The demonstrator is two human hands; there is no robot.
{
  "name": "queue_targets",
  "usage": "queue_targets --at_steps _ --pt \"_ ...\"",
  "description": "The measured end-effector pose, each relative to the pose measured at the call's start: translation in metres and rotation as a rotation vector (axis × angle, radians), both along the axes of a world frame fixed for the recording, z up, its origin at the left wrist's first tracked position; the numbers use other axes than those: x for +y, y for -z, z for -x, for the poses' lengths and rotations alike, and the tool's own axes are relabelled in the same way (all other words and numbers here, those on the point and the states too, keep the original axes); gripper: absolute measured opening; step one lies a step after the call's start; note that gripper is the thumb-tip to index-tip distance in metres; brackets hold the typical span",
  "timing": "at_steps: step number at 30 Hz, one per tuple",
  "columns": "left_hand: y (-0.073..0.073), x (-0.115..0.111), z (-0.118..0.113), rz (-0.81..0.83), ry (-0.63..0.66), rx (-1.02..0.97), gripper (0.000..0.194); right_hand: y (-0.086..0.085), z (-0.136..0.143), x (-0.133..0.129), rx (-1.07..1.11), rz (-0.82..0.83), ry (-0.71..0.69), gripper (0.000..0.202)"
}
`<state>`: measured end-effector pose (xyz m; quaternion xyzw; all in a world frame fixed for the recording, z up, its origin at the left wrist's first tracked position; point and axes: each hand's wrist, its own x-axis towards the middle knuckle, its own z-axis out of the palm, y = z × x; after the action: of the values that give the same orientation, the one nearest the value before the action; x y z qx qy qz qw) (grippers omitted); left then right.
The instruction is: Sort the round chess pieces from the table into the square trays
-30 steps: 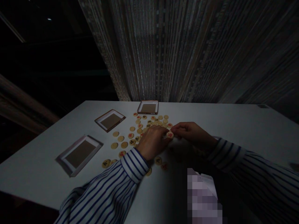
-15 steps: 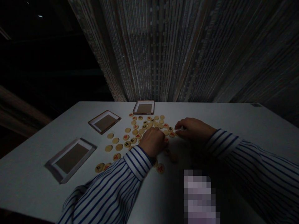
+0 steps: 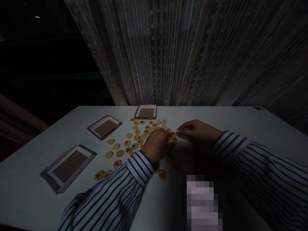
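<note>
While the left hand (image 3: 157,143) is arching over loose pieces (image 3: 128,150) nearer than the far tray (image 3: 144,117), grip hidden, can't tell, the right hand (image 3: 197,130) is pinching a piece (image 3: 177,131) right of that tray. Gripping lightly by the rim should be sparing its neighbours.

It looks like a home room — curtain (image 3: 163,57), white table (image 3: 223,118).

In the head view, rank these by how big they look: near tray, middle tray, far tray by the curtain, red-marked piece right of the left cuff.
1. Near tray
2. Middle tray
3. Far tray
4. Red-marked piece
Nearness to the camera affects this, so the trays' true sizes stay unsure.
</note>
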<state>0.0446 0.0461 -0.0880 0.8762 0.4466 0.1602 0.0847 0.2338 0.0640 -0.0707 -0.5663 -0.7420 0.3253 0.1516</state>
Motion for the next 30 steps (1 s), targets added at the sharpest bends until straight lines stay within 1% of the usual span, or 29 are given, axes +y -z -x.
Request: queue_targets --at_steps 2,4,7,9,12,17,21,24,26,30 --pt "0.000 0.000 -0.005 -0.043 -0.005 -0.096 0.029 -0.003 -0.002 0.000 0.136 0.062 -0.001 0.033" --pt "-0.001 0.000 -0.010 -0.077 0.001 -0.165 0.027 -0.006 -0.002 -0.001 0.218 0.093 -0.010 0.032" --pt "-0.002 0.001 -0.017 -0.102 0.002 -0.224 0.023 -0.007 -0.002 -0.004 0.280 0.128 -0.005 0.031" --pt "-0.003 0.002 -0.019 -0.096 -0.002 -0.223 0.022 -0.007 -0.002 -0.006 0.280 0.147 0.000 0.031" --pt "-0.005 0.004 -0.022 -0.068 0.003 -0.163 0.024 -0.006 -0.006 -0.005 0.224 0.094 0.010 0.030" --pt "-0.007 0.010 -0.036 -0.031 0.055 0.079 0.026 -0.001 -0.018 -0.001 0.056 -0.073 0.065 0.028" --pt "-0.005 0.015 -0.048 -0.045 0.040 0.216 0.028 0.005 -0.025 -0.003 -0.095 -0.173 0.067 0.026" --pt "-0.002 0.018 -0.054 -0.028 0.035 0.251 0.026 0.006 -0.027 -0.007 -0.169 -0.216 0.061 0.024" --pt "-0.001 0.020 -0.055 -0.016 0.033 0.266 0.026 0.004 -0.027 -0.011 -0.202 -0.239 0.055 0.022" --pt "-0.003 0.022 -0.049 0.013 0.043 0.246 0.028 -0.003 -0.023 -0.024 -0.322 -0.312 0.008 0.020"
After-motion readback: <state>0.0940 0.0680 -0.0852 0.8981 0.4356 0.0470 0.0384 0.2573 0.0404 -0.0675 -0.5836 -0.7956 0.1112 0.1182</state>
